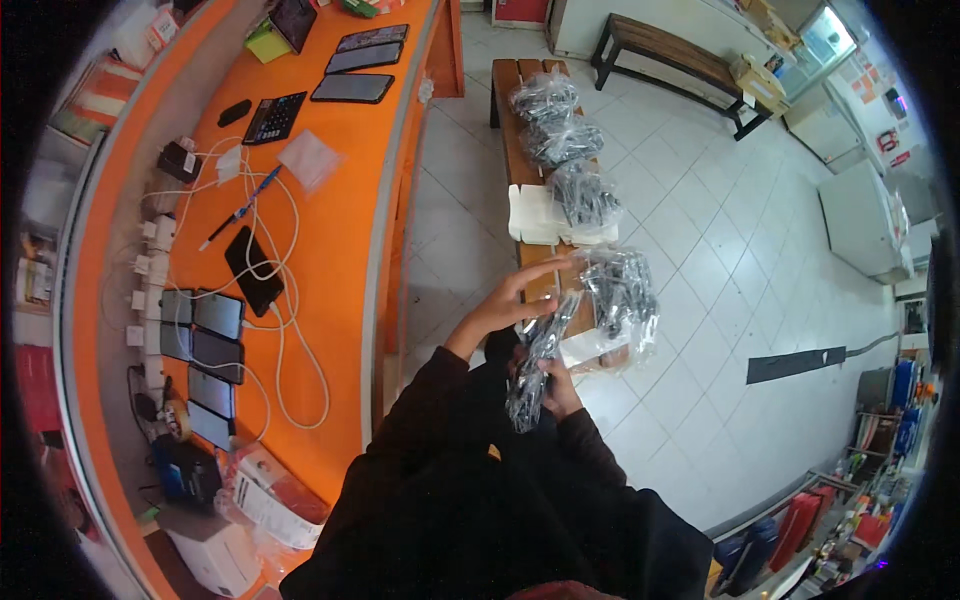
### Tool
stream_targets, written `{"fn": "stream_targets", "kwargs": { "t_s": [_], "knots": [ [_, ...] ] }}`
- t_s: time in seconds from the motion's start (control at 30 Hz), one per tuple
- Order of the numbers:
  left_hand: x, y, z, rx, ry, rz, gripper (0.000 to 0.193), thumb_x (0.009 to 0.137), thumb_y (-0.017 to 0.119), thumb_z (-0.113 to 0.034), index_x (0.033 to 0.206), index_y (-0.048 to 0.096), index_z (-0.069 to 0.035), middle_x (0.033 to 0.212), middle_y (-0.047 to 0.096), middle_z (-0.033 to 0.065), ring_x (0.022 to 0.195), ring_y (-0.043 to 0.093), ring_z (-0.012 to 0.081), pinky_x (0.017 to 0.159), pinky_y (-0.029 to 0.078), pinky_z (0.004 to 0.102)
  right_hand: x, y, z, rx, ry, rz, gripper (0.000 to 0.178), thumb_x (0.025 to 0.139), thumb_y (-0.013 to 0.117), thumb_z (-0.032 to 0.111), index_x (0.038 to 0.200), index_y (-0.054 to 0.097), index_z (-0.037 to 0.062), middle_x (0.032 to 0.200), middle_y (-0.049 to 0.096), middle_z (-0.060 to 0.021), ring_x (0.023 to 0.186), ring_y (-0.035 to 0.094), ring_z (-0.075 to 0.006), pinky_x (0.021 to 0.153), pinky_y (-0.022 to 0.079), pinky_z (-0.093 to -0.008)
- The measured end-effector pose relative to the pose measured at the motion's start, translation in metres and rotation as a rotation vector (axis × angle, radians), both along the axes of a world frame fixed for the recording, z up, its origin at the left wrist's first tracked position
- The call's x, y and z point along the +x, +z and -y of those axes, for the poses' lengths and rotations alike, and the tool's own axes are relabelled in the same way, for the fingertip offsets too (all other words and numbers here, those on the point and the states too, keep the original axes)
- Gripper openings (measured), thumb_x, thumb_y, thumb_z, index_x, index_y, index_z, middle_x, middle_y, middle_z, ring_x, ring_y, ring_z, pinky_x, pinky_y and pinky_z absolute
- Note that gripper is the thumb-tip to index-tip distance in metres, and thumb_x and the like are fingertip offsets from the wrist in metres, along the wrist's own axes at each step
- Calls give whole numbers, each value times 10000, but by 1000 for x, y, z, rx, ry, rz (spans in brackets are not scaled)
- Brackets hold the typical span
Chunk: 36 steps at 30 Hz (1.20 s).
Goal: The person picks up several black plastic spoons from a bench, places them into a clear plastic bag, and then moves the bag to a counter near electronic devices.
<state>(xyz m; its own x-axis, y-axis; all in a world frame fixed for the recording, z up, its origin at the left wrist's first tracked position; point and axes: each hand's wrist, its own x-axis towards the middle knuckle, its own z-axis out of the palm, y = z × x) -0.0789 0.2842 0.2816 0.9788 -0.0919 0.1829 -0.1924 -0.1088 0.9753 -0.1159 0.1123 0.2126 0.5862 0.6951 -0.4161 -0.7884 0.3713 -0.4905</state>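
My right hand [562, 390] is closed around the lower part of a clear plastic bag with dark contents [540, 365], held tilted over my lap. What is inside the bag cannot be made out. Beside the bag's upper end is my left hand [505, 305], its fingers stretched out and apart and its thumb close to the plastic. Just right of my hands, a larger plastic-wrapped bundle [620, 295] sits at the near end of a wooden bench [505, 110]. Under it shows a pale flat piece [595, 347], partly covered.
Farther along the bench lie more wrapped bundles [565, 140] and an opened white carton [535, 213]. At left, an orange counter [335, 210] holds several phones [215, 360], tangled white cables [290, 325] and a calculator [275, 118]. Another bench [675, 60] stands across the tiled floor.
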Motion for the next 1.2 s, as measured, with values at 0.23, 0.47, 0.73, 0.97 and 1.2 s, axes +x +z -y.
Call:
{"fn": "stream_targets", "kwargs": {
  "t_s": [0.23,0.47,0.73,0.97,1.2],
  "knots": [
    [-46,-26,24,-215,138,-25,259,696,561,-31,937,468,-18,929,513,66,871,470,133,782,366,263,-24,1,-4,-55,205,-5,506,646,521,11,1115,329,22,992,478,-104,882,511,-206,785,419,-344],
    [-80,-6,23,-195,656,117,405,657,621,-39,1006,419,-4,910,469,78,907,461,159,785,364,272,-27,13,-25,-158,373,41,578,667,541,-18,1176,273,39,990,450,-84,890,483,-183,774,399,-304],
    [-93,-79,-5,-746,392,-674,255,660,606,-68,907,564,-19,864,564,43,770,542,166,711,429,274,-29,-33,-59,-590,194,1148,833,623,650,161,1240,111,8,1187,190,-217,1123,189,-349,953,154,-391],
    [-112,-118,65,-745,321,-985,264,661,581,-131,899,540,-25,799,548,64,714,529,169,650,432,276,-61,-23,23,-840,-12,1089,685,637,633,175,1181,245,26,1114,293,-170,1062,272,-281,897,240,-357],
    [-122,-183,121,-967,79,-1073,350,681,528,-115,1020,461,-56,889,517,73,735,515,173,672,444,310,-82,-62,116,-732,-296,538,425,747,556,83,1119,350,66,1025,397,-64,865,449,-125,728,398,-240]
  ]
}}
